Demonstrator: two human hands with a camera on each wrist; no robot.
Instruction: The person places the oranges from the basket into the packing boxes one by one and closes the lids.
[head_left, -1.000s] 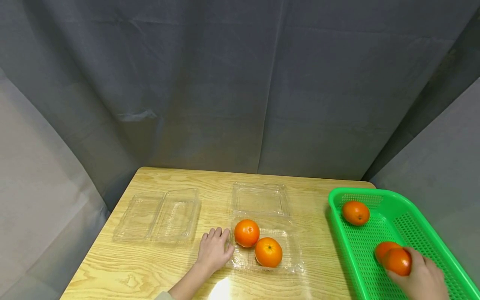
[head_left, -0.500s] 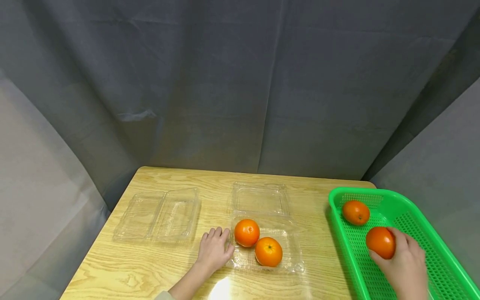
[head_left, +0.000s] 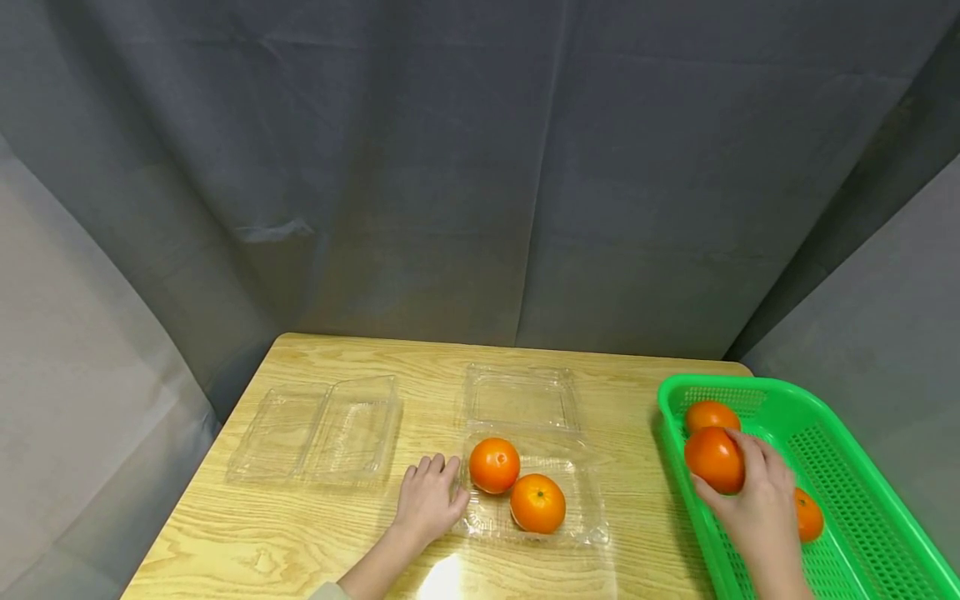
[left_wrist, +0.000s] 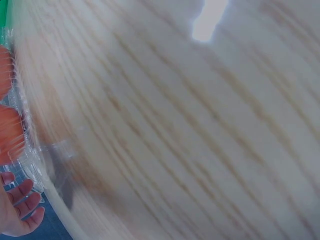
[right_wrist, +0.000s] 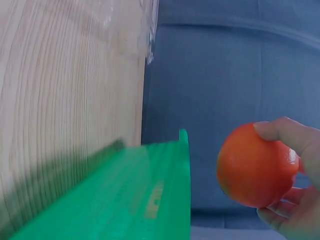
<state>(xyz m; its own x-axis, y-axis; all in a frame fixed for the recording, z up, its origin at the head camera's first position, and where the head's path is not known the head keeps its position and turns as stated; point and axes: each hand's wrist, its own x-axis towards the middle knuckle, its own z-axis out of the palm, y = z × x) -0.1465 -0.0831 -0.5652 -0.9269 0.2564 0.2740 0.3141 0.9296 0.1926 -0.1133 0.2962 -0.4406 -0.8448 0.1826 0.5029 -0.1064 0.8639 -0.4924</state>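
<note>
My right hand grips an orange lifted above the left side of the green basket; the right wrist view shows the same orange between my fingers. Two more oranges lie in the basket, one at the back and one behind my hand. My left hand rests flat on the table, its fingers against the left edge of an open clear plastic clamshell that holds two oranges. In the left wrist view my fingertips touch the clamshell rim.
A second clear clamshell lies open at the left of the wooden table. Grey cloth hangs behind and to both sides. The basket overhangs the table's right edge.
My right hand has lifted an orange from the basket's near part and carried it left and away from me. The left hand has not moved.
</note>
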